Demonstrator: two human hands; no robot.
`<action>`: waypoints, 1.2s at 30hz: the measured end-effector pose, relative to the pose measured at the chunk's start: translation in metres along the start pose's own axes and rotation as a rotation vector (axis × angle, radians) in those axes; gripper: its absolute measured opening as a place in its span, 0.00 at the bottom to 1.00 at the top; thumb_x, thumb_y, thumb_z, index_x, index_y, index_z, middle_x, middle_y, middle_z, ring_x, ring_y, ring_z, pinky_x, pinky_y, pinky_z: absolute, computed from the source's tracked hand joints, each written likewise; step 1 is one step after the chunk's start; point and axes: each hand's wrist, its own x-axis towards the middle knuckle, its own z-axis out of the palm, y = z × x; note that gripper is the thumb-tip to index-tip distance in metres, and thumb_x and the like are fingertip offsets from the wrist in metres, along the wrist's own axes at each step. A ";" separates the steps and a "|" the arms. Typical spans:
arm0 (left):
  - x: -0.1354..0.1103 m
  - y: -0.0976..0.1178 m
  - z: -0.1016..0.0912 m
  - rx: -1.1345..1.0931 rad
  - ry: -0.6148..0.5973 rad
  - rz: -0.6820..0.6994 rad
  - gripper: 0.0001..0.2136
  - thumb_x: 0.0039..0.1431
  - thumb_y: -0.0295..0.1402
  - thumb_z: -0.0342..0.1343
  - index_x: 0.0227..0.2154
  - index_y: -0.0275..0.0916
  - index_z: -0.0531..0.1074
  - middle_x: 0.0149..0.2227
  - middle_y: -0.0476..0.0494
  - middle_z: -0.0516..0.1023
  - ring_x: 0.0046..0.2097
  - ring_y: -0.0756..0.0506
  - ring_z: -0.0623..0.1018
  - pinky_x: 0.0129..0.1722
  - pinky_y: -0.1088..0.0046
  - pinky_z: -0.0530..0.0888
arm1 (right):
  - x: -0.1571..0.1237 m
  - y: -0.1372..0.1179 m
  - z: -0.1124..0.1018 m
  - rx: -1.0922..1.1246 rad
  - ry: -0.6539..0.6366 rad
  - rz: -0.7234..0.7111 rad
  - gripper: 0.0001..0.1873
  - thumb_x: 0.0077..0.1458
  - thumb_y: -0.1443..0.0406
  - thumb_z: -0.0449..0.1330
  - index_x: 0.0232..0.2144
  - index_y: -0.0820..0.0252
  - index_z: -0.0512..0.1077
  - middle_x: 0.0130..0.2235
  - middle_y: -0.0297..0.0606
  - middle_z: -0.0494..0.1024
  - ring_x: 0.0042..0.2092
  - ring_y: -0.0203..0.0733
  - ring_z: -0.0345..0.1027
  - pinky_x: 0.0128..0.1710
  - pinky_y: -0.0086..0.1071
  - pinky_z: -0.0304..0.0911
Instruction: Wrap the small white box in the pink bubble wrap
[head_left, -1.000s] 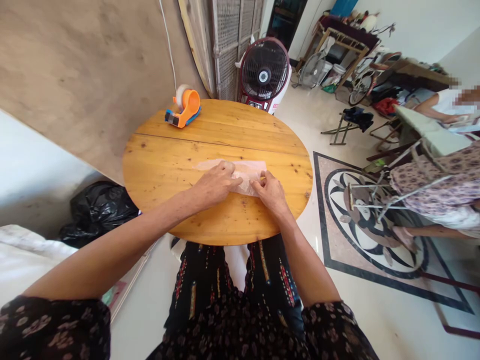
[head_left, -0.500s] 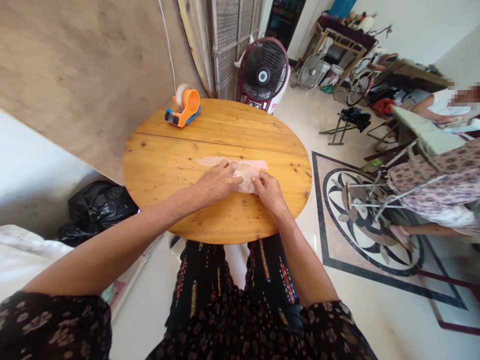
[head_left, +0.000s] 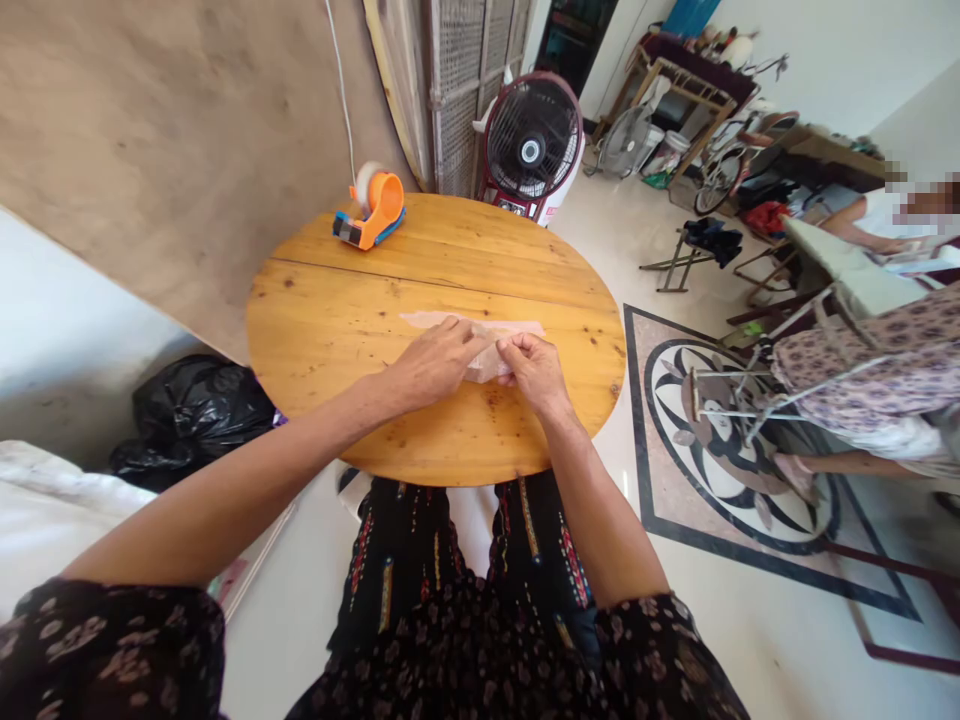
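A thin, see-through pinkish sheet, which looks like plastic point(head_left: 484, 368), lies folded on the round wooden table point(head_left: 360, 300). My left hand point(head_left: 439, 358) rests over its left part, fingers bent and drawn together on the folded layer. At the right side, my right hand point(head_left: 538, 372) pinches the near edge between thumb and fingers, raising it slightly. A flat strip of the same sheet spreads behind both hands. Whatever may be wrapped inside the fold cannot be made out.
An orange and blue tape dispenser point(head_left: 373, 212) stands at the table's back left. Behind the table is a fan point(head_left: 531, 140). A black plastic bag point(head_left: 195, 415) sits on the floor at left. Another person point(head_left: 862, 350) sits at a table on the right.
My right hand has gone from pressing the sheet with its thumb to pinching and lifting its edge. My left hand has flattened a little over the fold.
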 end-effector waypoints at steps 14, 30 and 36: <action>-0.010 -0.011 0.019 -0.332 0.199 -0.084 0.31 0.57 0.23 0.48 0.65 0.36 0.55 0.48 0.38 0.74 0.50 0.41 0.71 0.52 0.61 0.70 | 0.017 -0.020 0.018 -0.238 -0.181 -0.077 0.09 0.54 0.64 0.57 0.23 0.61 0.68 0.21 0.31 0.73 0.20 0.32 0.68 0.22 0.25 0.61; -0.023 -0.002 0.022 -0.573 0.406 -0.179 0.23 0.59 0.24 0.48 0.58 0.36 0.61 0.54 0.35 0.68 0.51 0.46 0.73 0.54 0.64 0.72 | 0.005 -0.033 0.017 -0.799 -0.254 -0.285 0.09 0.54 0.67 0.58 0.38 0.59 0.76 0.29 0.34 0.76 0.31 0.37 0.65 0.33 0.30 0.56; -0.024 0.017 0.013 -0.556 0.464 -0.409 0.08 0.57 0.28 0.50 0.39 0.38 0.70 0.39 0.43 0.74 0.43 0.45 0.74 0.45 0.65 0.74 | -0.003 -0.044 0.019 -0.947 -0.263 -0.266 0.11 0.58 0.65 0.57 0.42 0.57 0.75 0.36 0.39 0.80 0.37 0.43 0.70 0.35 0.31 0.56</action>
